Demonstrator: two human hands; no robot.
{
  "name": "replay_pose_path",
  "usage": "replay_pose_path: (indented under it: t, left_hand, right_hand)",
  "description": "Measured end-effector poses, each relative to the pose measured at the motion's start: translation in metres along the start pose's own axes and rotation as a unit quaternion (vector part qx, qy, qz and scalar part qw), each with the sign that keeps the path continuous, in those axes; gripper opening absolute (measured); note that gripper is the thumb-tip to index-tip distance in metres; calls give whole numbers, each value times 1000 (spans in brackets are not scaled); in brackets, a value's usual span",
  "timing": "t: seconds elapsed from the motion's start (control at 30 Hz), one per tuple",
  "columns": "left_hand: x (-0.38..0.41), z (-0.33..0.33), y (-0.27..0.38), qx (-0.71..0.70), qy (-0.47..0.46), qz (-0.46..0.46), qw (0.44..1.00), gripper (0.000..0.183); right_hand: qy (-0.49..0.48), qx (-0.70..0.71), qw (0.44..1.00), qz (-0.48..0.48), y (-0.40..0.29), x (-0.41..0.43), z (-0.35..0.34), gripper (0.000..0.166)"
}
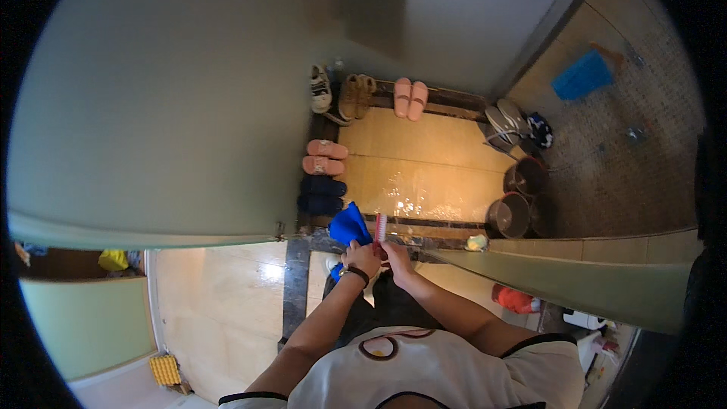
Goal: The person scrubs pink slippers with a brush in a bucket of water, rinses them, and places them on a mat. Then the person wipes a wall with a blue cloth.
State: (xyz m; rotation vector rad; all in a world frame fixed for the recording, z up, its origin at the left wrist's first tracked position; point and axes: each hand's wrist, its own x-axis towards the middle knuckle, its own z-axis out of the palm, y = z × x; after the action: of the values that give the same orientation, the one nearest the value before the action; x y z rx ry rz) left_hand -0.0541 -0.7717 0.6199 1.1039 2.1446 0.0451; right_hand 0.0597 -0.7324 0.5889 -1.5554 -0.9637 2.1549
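Note:
In front of my body, my left hand (362, 261) holds a bright blue cloth (347, 226), which rises in a folded peak beyond the fingers. A watch or dark band circles the left wrist. My right hand (397, 264) grips a scrub brush (380, 229) with a red-pink back and pale bristles. The bristles face right and the brush stands roughly upright beside the cloth. Both hands are close together, and the brush's lower end is hidden by the fingers. Below them is a dark stone door sill (318, 241).
Pink slippers (324, 157) and navy slippers (322, 195) line the left; more pink slippers (410, 99) and brown shoes (356, 95) stand at the back. Buckets (509, 216) and grey shoes (505, 121) are right. A blue basket (583, 75) lies beyond. The tiled floor (420, 147) looks wet.

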Motion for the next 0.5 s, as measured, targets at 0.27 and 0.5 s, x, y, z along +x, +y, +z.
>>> replay_pose_path:
  t: [0.27, 0.5]
  left_hand:
    - [99, 36, 26, 36, -111, 41, 992, 37]
    - [272, 207, -9, -34, -237, 157, 958, 33]
  right_hand:
    - [5, 108, 991, 74, -1, 82, -42, 18]
    - [323, 112, 934, 100, 111, 258, -122, 24]
